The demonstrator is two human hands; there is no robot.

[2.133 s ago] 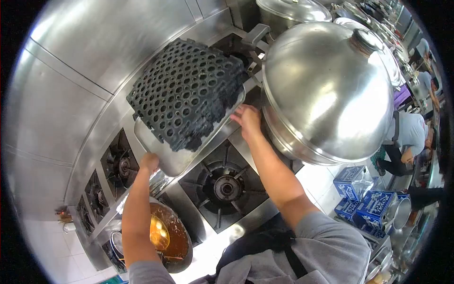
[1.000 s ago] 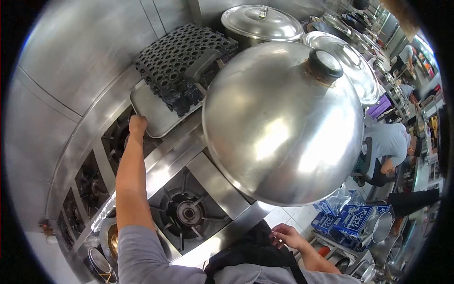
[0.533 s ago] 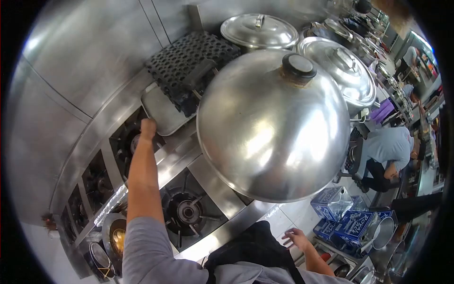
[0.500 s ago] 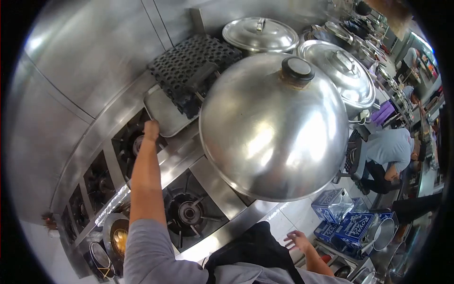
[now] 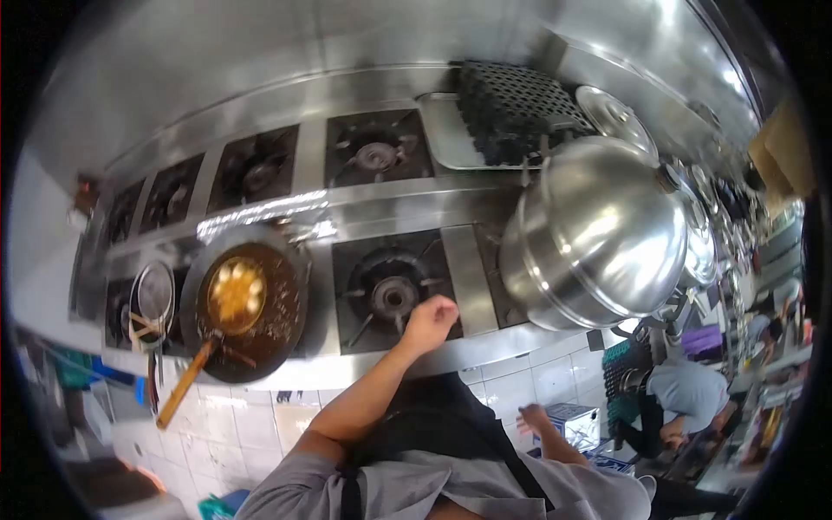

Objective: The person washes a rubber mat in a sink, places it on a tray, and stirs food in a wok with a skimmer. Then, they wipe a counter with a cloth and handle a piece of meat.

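My left hand (image 5: 431, 322) is over the front edge of a stove burner (image 5: 394, 296). Its fingers are curled closed, and whatever they might hold is hidden. To its left sits a dark wok (image 5: 293, 334) of brown oil. A strainer with a wooden handle (image 5: 186, 381) rests in the wok, its basket (image 5: 236, 295) holding several pale, round pieces of food. Low beside my body, my right hand (image 5: 530, 420) hangs open with its fingers apart, touching nothing visible. A big domed steel pot (image 5: 598, 234) stands on the stove to the right.
More burners (image 5: 377, 154) line the back row. A metal tray (image 5: 442, 130) lies beside a black perforated rack (image 5: 520, 104). At the left is a round sieve (image 5: 156, 290). Blue printed tins (image 5: 576, 425) stand on the floor. A person (image 5: 685, 390) in a light shirt bends at the far right.
My view has swung left, bringing the whole wok into sight. My left hand has drawn back from the rear burner to the front burner. My right hand stays low and open.
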